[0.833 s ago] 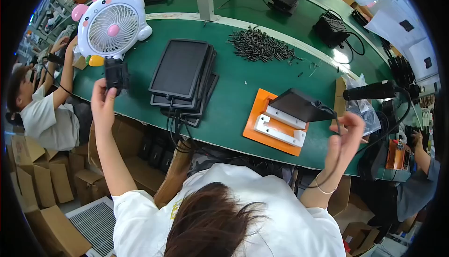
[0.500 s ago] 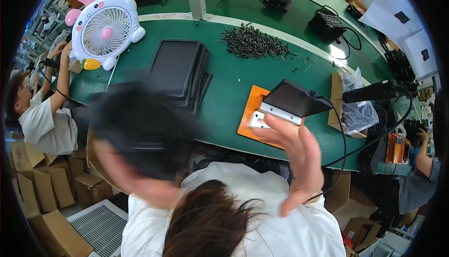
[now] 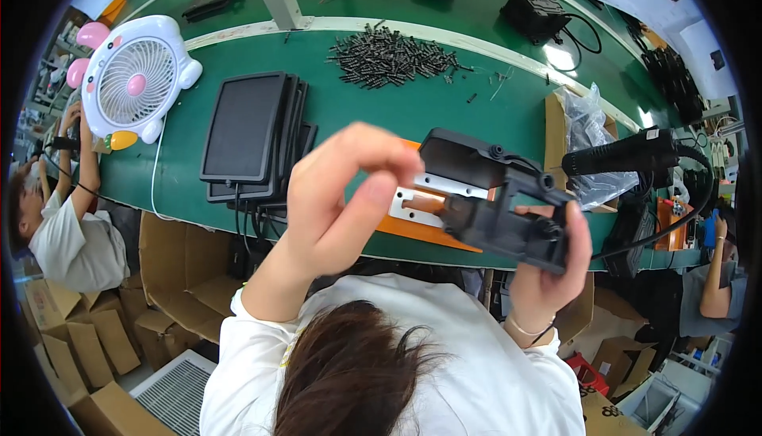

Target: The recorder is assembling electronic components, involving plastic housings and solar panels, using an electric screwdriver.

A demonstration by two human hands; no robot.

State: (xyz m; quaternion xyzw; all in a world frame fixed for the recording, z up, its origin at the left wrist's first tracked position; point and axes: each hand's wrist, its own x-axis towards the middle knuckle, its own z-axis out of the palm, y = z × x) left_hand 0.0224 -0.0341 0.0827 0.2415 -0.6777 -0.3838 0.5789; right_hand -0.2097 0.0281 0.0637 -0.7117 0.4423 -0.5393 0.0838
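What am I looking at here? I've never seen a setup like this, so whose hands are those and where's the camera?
There's no machine: a person is working with bare hands. The view comes from a wide fisheye camera worn on their head, looking down, so straight edges look bent.

The right hand holds a black plastic part with an open frame. The left hand is raised with fingers loosely curled; I see nothing in it.

Beyond them is a green table. On it are an orange plate with white blocks, a stack of flat black panels, a pile of small black pieces and a white fan.
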